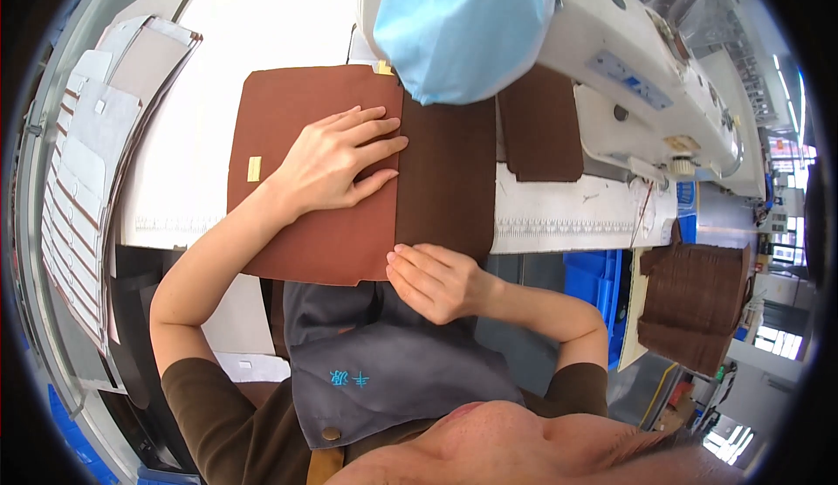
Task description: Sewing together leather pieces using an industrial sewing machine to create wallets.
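Note:
A reddish-brown leather-like panel (305,232) lies on the white sewing table, joined or butted along a straight line to a dark brown fabric piece (447,179). My left hand (340,158) rests flat on the reddish panel, fingers spread, their tips at that line. At the near edge, my right hand (445,282) is closed with its fingertips together, pinching the dark brown fabric where it meets the panel. A white sewing machine (602,57) stands over the far end of the line. Its light blue cloth cover (463,27) hides the needle area. Small yellow tabs (254,169) stick to the panel.
Another dark brown piece (541,127) lies beneath the machine arm. Stacked grey-white panels (87,171) stand at the left. A pile of brown pieces (694,306) sits at the right, near a blue bin (594,280). A ruler strip (567,227) runs along the table's front edge.

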### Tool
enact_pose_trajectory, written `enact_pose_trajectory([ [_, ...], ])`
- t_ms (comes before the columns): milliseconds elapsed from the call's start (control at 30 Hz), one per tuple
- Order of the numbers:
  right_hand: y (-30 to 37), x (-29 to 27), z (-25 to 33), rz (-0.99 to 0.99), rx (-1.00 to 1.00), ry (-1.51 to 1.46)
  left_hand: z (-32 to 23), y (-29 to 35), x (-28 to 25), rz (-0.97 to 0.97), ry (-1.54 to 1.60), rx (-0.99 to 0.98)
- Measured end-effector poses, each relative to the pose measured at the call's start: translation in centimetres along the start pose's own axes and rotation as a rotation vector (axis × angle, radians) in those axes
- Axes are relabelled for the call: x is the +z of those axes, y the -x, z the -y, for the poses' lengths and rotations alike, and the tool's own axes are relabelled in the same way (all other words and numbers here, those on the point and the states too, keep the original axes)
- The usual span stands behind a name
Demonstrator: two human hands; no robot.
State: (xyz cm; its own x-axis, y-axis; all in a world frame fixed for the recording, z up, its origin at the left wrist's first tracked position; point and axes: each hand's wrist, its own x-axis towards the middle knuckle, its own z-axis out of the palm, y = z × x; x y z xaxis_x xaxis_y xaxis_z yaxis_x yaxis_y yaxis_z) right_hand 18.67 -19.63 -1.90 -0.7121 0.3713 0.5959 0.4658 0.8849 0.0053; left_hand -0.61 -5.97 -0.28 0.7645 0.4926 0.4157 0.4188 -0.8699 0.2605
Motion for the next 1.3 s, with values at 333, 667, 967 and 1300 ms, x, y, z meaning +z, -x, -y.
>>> enact_pose_trajectory([
  [333,-1.4,-0.1,-3.6,0.019,0.045,-0.055,1.5,-1.8,-0.3,0.082,-0.031,0.009],
  [667,-2.2,0.8,-6.3,0.005,0.076,-0.095,1.3,-1.4,-0.2,0.013,0.033,0.032],
  [967,-3.0,1.5,-8.6,0.005,0.071,-0.075,2.1,-1.8,-0.5,0.005,0.099,0.056],
  [1300,-3.6,3.1,-11.0,-0.147,0.131,0.02,3.7,-0.7,-1.9,0.167,0.333,0.133],
])
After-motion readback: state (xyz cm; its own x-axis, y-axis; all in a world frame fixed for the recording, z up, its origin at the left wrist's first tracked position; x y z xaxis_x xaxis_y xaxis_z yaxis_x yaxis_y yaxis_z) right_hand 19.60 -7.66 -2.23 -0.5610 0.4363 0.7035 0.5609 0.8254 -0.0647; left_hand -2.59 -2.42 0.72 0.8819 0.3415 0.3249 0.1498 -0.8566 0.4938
